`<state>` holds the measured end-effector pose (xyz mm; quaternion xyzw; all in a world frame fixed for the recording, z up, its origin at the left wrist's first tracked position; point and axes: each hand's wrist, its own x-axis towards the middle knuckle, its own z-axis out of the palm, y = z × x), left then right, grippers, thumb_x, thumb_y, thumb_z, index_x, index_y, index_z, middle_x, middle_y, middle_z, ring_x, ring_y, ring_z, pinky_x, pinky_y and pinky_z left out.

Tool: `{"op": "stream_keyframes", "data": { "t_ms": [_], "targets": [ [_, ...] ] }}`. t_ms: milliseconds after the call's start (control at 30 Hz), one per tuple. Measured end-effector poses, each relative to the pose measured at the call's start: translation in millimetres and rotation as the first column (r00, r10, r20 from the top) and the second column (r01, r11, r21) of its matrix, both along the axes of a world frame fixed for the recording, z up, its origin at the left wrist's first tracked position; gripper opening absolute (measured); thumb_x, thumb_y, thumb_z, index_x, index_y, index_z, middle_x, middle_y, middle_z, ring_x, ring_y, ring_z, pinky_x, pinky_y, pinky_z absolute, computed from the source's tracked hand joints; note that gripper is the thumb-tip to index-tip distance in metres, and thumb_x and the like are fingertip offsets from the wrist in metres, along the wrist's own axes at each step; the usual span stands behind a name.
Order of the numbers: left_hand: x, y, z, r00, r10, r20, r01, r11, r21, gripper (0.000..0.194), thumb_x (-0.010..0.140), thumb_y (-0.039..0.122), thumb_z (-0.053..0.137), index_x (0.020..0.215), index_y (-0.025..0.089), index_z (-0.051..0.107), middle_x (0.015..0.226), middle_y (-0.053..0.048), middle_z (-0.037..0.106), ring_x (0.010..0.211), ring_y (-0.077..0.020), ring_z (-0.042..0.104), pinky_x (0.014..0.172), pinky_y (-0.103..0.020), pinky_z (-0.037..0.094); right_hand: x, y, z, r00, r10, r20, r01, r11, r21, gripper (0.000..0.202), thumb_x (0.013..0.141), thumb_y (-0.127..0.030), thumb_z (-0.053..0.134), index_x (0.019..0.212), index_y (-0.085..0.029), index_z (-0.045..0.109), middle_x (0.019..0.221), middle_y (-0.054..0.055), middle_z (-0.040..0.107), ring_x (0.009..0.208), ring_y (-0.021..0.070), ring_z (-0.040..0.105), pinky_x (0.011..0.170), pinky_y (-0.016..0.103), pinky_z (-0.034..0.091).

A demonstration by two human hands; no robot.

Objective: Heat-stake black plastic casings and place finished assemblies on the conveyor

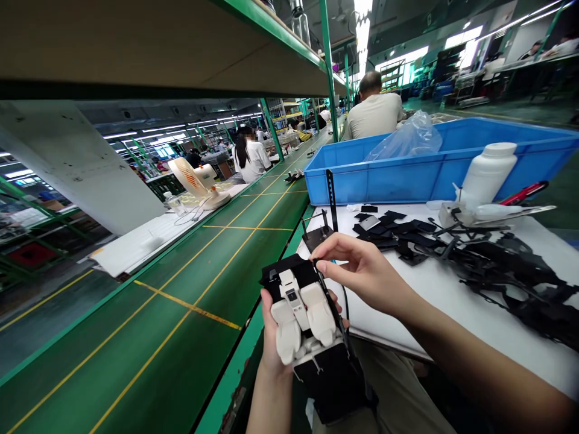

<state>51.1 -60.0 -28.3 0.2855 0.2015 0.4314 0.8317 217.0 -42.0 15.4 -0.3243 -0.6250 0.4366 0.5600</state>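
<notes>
Supporting the model car interior [316, 310] from beneath in the head view, the left hand [271, 337] closes its grip around the base above the lap, seats upward, presumably to leave the upper edge accessible. The right hand [362, 271] applies a narrow thumb-and-forefinger grip at the upper right edge; whether a separate small part is pinched there cannot be told. Loose black parts [511, 265] lie on the desk [438, 292], likely for right-hand reach, opposite the conveyor belt [217, 271].
</notes>
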Motion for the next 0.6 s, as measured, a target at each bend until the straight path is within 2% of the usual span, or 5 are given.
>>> {"op": "stream_keyframes", "data": {
  "t_ms": [167, 333, 600],
  "targets": [
    [-0.7, -0.7, 0.1, 0.999, 0.025, -0.031, -0.026, 1.0, -0.015, 0.078, 0.08, 0.075, 0.032, 0.116, 0.014, 0.063, 0.103, -0.014, 0.069, 0.106, -0.0356, 0.061, 0.095, -0.047, 0.044, 2.8, 3.0, -2.5, 0.999, 0.031, -0.037, -0.031, 0.999, -0.015, 0.01, 0.082, -0.027, 0.064, 0.088, -0.02, 0.063, 0.093, 0.005, 0.062, 0.092, 0.0192, 0.06, 0.072, 0.027, 0.052],
    [-0.8, -3.7, 3.2, 0.997, 0.042, -0.059, -0.042, 0.999, 0.002, 0.079, 0.08, 0.074, 0.035, 0.117, 0.01, 0.063, 0.105, -0.016, 0.069, 0.108, -0.0366, 0.059, 0.097, -0.048, 0.042, 7.3, 9.7, -6.9, 0.989, 0.109, -0.102, -0.12, 0.987, -0.111, 0.017, 0.08, -0.035, 0.07, 0.084, -0.02, 0.063, 0.092, 0.005, 0.063, 0.086, 0.0198, 0.061, 0.069, 0.03, 0.053],
    [-2.3, -6.6, 7.7, 0.994, 0.054, -0.09, -0.053, 0.999, 0.014, 0.073, 0.079, 0.07, 0.045, 0.117, 0.01, 0.063, 0.106, -0.017, 0.069, 0.109, -0.0365, 0.06, 0.098, -0.046, 0.041, 8.1, 13.4, -13.7, 0.953, 0.171, -0.249, -0.227, 0.95, -0.216, 0.017, 0.079, -0.03, 0.073, 0.087, -0.02, 0.064, 0.083, 0.0, 0.063, 0.077, 0.0103, 0.059, 0.074, 0.023, 0.049]
  ]
}}
